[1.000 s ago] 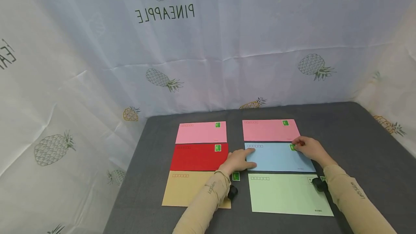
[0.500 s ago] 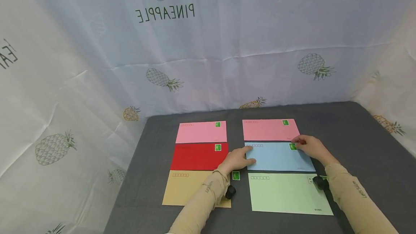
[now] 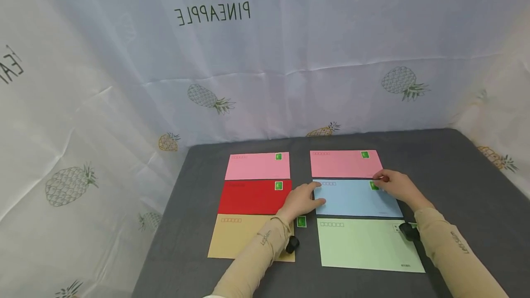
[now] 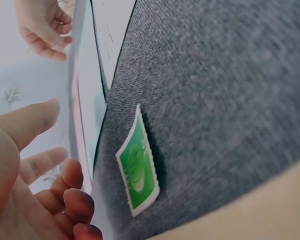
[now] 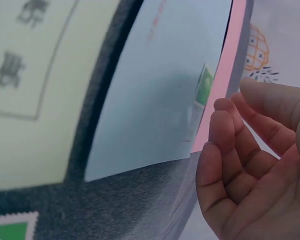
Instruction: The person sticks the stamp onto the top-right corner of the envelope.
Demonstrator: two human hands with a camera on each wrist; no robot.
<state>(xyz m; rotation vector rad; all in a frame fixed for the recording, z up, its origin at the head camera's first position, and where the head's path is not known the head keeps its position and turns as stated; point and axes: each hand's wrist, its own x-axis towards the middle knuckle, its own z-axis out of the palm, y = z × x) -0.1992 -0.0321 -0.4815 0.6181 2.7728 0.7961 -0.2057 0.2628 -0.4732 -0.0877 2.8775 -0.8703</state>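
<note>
A light blue envelope (image 3: 348, 199) lies flat, with a green stamp (image 3: 374, 185) at its upper right corner. My right hand (image 3: 399, 187) is over that corner, its fingers bent and the fingertips beside the stamp; whether they touch it I cannot tell. In the right wrist view, the right hand (image 5: 260, 155) shows nothing between thumb and fingers. My left hand (image 3: 300, 201) has thumb and index finger spread at the blue envelope's left edge. In the left wrist view, its other fingers curl loosely, and a loose green stamp (image 4: 138, 167) lies on the cloth beside it.
Pink (image 3: 257, 166), red (image 3: 252, 197) and tan (image 3: 232, 236) envelopes form the left column. Another pink envelope (image 3: 343, 164) lies above the blue one, a pale green envelope (image 3: 364, 245) below. Another stamp (image 5: 12, 227) lies by the green envelope's right edge. A printed curtain (image 3: 290, 82) hangs behind.
The left hand has shifted slightly left, from lying over the blue envelope's left side to its edge. The right hand stays at the stamp. The head view tilts slightly.
</note>
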